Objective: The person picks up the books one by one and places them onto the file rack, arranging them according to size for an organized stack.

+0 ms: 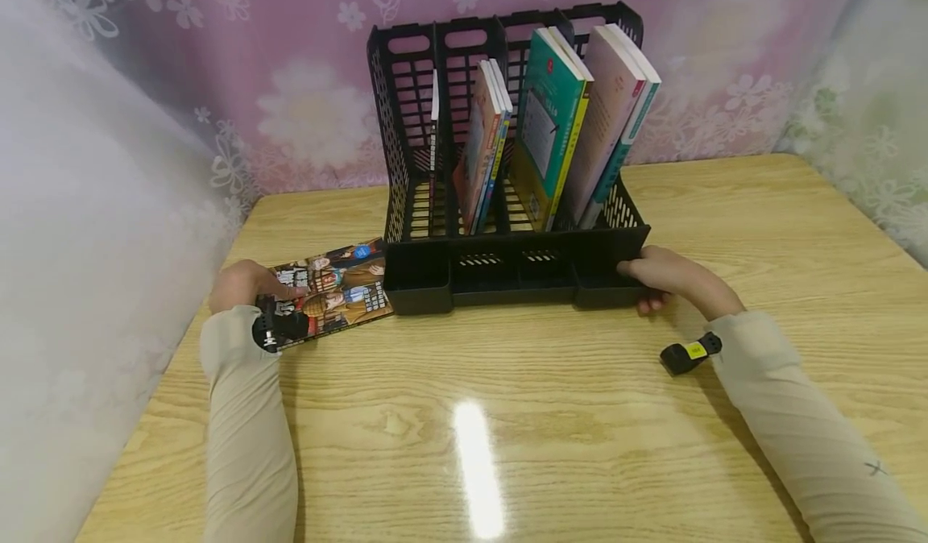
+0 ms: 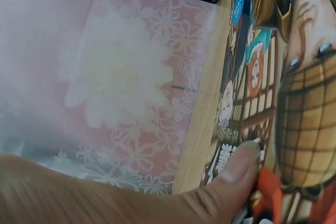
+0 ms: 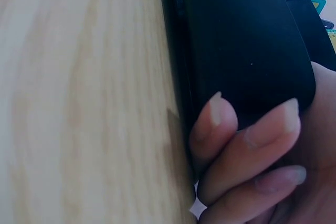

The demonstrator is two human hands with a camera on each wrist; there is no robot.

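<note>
A black plastic book rack [image 1: 511, 265] stands on the table with several books upright in its slots. At its front right corner, my right hand [image 1: 670, 277] grips the rack, and curled fingers [image 3: 252, 140] show against the black side in the right wrist view. My left hand [image 1: 246, 283] holds the left end of a colourful illustrated book [image 1: 355, 285]. The thumb [image 2: 239, 171] lies on its cover; the other fingers are hidden. This book extends to the rack's front left corner, cover facing up.
Upright in the rack are a thin book [image 1: 433, 140], orange-covered books [image 1: 480, 148], a green book [image 1: 551, 116] and a pink book [image 1: 602, 108]. Behind the wooden table [image 1: 406, 446] hangs a pink flowered curtain [image 1: 304, 108]. A white cloth [image 1: 94, 245] borders the left side.
</note>
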